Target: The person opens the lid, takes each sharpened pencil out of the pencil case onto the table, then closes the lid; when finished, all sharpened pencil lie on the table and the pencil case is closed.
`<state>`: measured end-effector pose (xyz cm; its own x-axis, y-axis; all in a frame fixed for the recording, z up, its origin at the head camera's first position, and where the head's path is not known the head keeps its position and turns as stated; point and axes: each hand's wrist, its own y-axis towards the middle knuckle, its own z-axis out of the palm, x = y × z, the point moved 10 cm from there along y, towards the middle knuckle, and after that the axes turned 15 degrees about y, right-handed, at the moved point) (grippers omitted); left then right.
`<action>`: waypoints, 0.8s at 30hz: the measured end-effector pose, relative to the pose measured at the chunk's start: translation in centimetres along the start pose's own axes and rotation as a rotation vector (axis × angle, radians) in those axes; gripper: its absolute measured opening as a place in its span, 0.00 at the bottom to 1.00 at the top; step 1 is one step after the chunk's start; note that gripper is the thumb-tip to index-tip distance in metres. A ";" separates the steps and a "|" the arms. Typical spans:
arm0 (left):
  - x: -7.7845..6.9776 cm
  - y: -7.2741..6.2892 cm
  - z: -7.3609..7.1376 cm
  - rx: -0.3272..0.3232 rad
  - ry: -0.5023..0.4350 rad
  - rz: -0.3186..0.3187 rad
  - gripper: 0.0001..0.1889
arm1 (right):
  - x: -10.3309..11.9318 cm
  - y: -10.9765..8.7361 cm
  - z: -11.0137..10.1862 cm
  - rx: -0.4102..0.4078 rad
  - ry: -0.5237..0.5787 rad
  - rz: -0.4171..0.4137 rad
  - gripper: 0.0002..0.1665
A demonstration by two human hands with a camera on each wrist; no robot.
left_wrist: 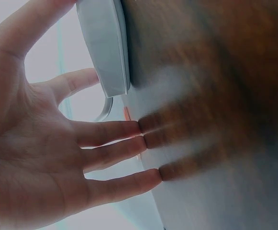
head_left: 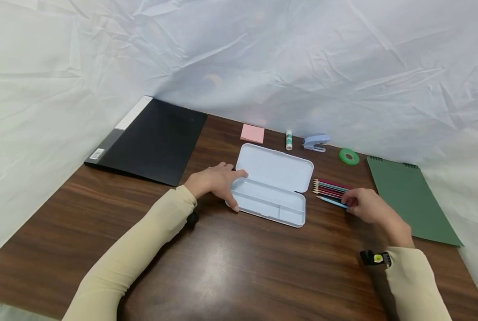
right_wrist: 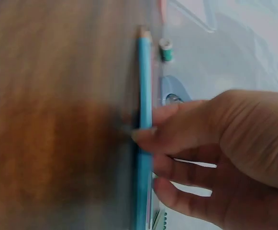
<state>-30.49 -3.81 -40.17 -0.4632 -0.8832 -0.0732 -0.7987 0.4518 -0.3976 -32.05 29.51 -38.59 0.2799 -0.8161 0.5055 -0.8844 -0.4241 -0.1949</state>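
A white pencil case (head_left: 277,167) lies with its lid raised in the head view, its shallow tray divided into compartments. At its left end is my left hand (head_left: 219,182), fingers spread, thumb at the front edge and index finger near the hinge. In the left wrist view, the left hand's (left_wrist: 38,129) other fingers reach straight down to the table. Over on the right, my right hand (head_left: 367,206) pinches a light blue colored pencil (right_wrist: 145,81) between thumb and fingers. This pencil is the nearest of a row of colored pencils (head_left: 329,189), tips pointing left.
Along the back stand pink sticky notes (head_left: 253,133), a glue stick (head_left: 289,140), a lavender stapler (head_left: 316,142) and green tape (head_left: 349,156). A black folder (head_left: 154,138) lies left. A green spiral notebook (head_left: 415,200) lies right, beside the right hand. White sheeting (head_left: 239,58) hangs behind.
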 end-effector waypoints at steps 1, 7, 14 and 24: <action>0.0 0.0 0.0 0.001 0.001 0.001 0.53 | 0.0 0.0 0.0 -0.018 -0.017 0.001 0.08; 0.0 0.1 0.1 0.005 -0.001 -0.001 0.53 | 0.7 -0.2 0.0 -0.116 -0.046 -0.031 0.12; 0.2 0.1 0.0 0.009 0.000 -0.003 0.53 | 1.1 -0.2 0.0 -0.174 -0.041 -0.088 0.12; 0.1 0.0 0.0 0.006 -0.002 -0.001 0.54 | 1.2 -0.2 -0.2 -0.200 -0.043 -0.098 0.14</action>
<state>-30.55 -3.89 -40.24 -0.4615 -0.8840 -0.0749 -0.7969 0.4502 -0.4029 -31.61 28.73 -37.81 0.3800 -0.7928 0.4765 -0.9075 -0.4191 0.0265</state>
